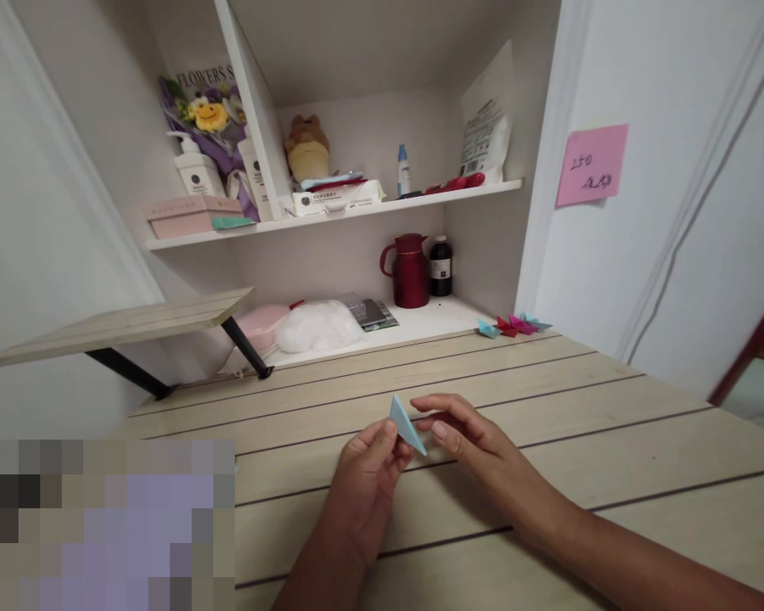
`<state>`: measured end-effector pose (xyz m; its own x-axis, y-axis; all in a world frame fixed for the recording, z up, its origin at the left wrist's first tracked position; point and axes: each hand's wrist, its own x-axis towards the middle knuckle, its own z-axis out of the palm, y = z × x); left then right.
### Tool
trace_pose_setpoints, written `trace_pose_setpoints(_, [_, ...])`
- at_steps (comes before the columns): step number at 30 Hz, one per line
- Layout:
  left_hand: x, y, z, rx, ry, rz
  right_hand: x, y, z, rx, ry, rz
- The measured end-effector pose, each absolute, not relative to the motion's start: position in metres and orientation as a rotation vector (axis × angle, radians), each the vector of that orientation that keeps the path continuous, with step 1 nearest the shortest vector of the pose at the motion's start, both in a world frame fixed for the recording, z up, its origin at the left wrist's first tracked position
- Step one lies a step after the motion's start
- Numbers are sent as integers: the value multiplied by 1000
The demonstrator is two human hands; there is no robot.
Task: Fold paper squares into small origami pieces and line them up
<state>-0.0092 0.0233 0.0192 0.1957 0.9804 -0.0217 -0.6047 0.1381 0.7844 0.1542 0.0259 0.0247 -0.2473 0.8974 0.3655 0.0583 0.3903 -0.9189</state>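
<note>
A small light-blue piece of folded paper, triangular in outline, is pinched between the thumb and fingers of my left hand. It is held above the wooden table, with one point up and another slanting down to the right. Just right of the paper is my right hand, its thumb and fingers apart and nothing between them. The fingertips come close to the paper's edge; whether they touch it I cannot tell.
Several folded paper pieces in blue, red and pink sit at the far edge of the planked table. Behind stand a red jug, a dark bottle and a white plastic bag. A raised wooden stand is at left.
</note>
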Motion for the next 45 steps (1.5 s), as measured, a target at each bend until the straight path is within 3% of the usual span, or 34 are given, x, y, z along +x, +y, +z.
trace_pose_setpoints(11, [-12, 23, 19, 890, 641, 1137, 161, 33, 23, -843, -1736, 828])
trace_pose_setpoints(24, [-10, 23, 16, 976, 712, 1117, 157, 25, 32, -788, -1666, 1222])
trace_pose_setpoints(35, [-1, 25, 9, 1127, 702, 1221, 150, 20, 37, -924, -1758, 789])
trace_pose_setpoints(45, [9, 9, 20, 759, 469, 1152, 154, 24, 29, -914, -1786, 597])
